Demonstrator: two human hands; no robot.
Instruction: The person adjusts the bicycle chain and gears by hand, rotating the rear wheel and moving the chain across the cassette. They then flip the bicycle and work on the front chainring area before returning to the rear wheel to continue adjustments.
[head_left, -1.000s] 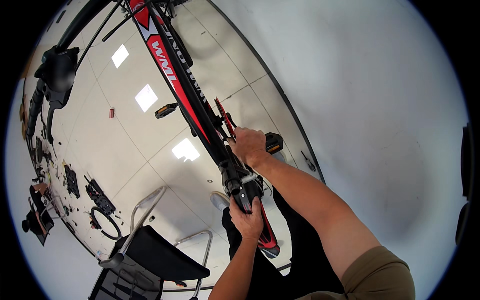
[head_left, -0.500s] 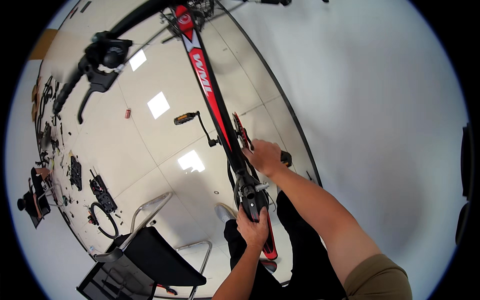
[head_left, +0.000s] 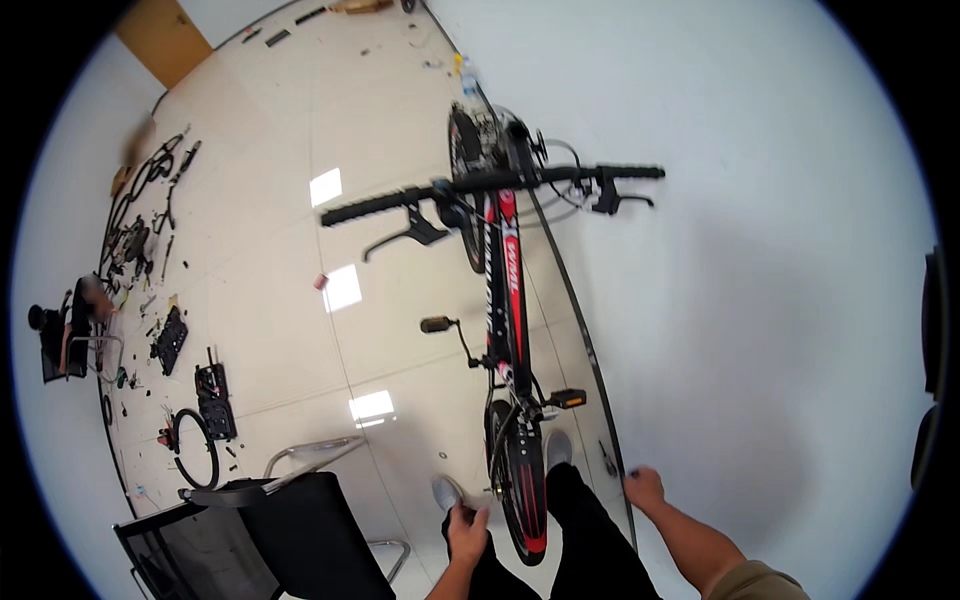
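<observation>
A black and red bicycle (head_left: 515, 280) stands upright ahead of me, handlebar (head_left: 490, 182) at the far end. Its rear wheel (head_left: 505, 500), under a black and red mudguard (head_left: 528, 480), points back between my legs. My left hand (head_left: 467, 537) is just left of that wheel, apart from it, with thumb and forefinger spread and nothing visible between them. Out to the right, near the wall, my right hand (head_left: 645, 489) has its fingers curled; a small dark spot shows at the fingertips, too small to name. The pedals (head_left: 568, 398) stick out on both sides.
At the lower left stands a black chair (head_left: 310, 530) with metal armrests. Beyond it lie an open black tool case (head_left: 214, 400), a loose tyre (head_left: 196, 450) and several scattered parts. A small red can (head_left: 320, 282) is on the tiles. The white wall (head_left: 740, 330) runs along the right.
Both hands have let go of the bicycle and drawn back, the right one outward to the right. My view has shifted, so the whole bicycle and its handlebar now show.
</observation>
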